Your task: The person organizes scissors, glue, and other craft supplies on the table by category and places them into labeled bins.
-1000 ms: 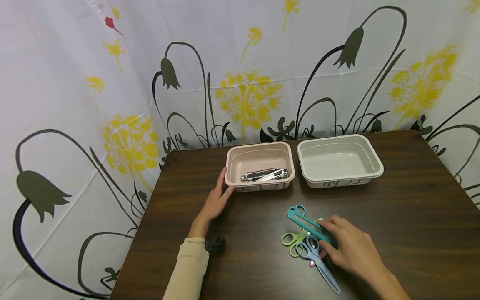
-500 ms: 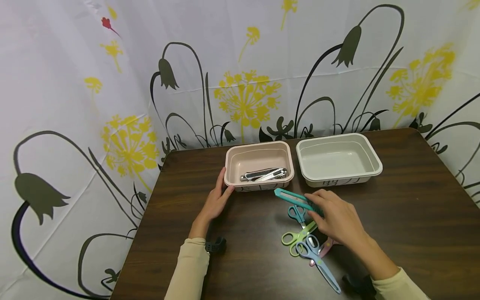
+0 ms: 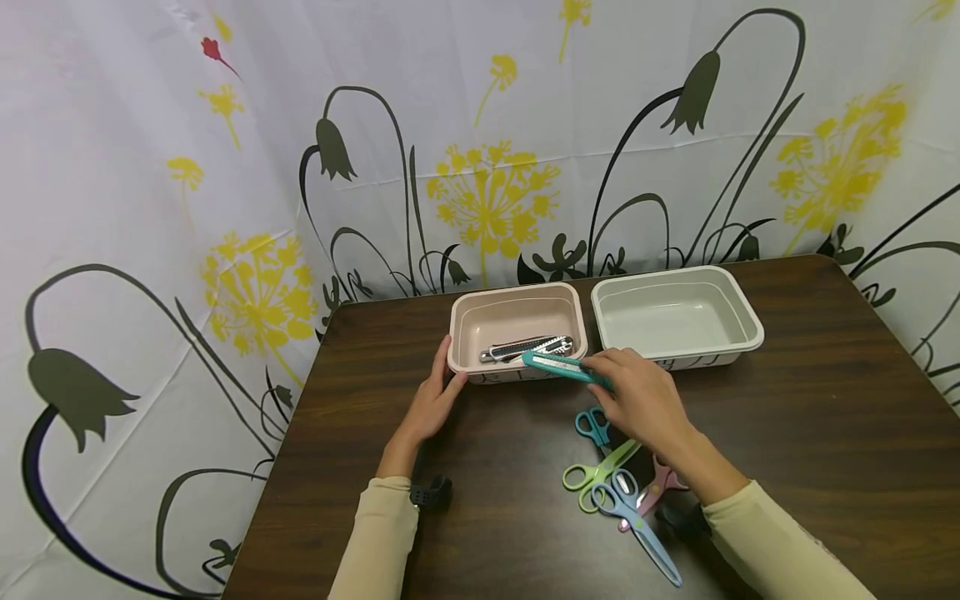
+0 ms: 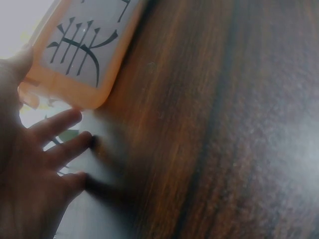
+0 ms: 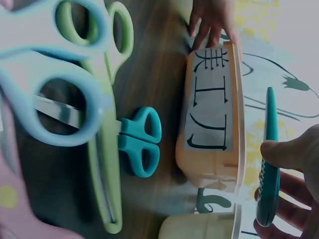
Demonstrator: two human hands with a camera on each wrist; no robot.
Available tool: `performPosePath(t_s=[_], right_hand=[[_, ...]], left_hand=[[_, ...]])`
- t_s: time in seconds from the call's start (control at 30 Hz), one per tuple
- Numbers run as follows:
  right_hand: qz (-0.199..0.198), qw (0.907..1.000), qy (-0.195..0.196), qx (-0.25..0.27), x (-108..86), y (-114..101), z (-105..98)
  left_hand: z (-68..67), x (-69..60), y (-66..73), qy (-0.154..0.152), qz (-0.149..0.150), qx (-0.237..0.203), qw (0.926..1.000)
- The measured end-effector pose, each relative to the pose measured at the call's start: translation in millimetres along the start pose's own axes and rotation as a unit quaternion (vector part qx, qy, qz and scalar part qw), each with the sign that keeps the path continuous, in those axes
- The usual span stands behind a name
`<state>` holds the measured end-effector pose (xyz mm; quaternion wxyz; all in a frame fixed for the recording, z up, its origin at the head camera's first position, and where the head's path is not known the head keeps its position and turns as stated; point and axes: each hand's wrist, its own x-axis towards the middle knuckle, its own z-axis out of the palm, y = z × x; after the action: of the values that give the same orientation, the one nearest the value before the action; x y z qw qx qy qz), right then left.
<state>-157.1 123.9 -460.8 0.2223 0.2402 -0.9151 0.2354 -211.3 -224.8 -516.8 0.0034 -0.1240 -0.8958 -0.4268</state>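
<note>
The right hand, pinching the teal cutter, has moved from the scissors to the pink tub's near rim by the desk's far edge, seemingly joining like tools; the left hand, fingers straight, touches the tub.

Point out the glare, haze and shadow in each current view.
Head: a small glare spot inside the pale box, soft sheen on the table; left wrist: hazy, whitened at upper left, dark shadows beside the left hand; right wrist: background washed out at upper right, teal cutter fairly distinct.
</note>
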Motion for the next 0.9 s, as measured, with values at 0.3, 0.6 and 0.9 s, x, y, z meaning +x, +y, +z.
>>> performPosePath(t_s=[0.3,0.6,0.9], right_hand=[[-0.033,0.9994,0.002,-0.014,24.2,1.7,19.4],[-0.04,0.9979,-0.04,-0.031,38.8,-2.6,29.1],[-0.04,0.9923,-0.106,-0.051,50.5,-4.8,32.9]], left_hand=[[-0.4,-0.1,-2.0,0.001,0.0,0.004,1.0],[1.3,0.2,-2.1,0.003,-0.002,0.0,1.0],[2.4,0.4,-0.9,0.0,0.0,0.002,1.0]])
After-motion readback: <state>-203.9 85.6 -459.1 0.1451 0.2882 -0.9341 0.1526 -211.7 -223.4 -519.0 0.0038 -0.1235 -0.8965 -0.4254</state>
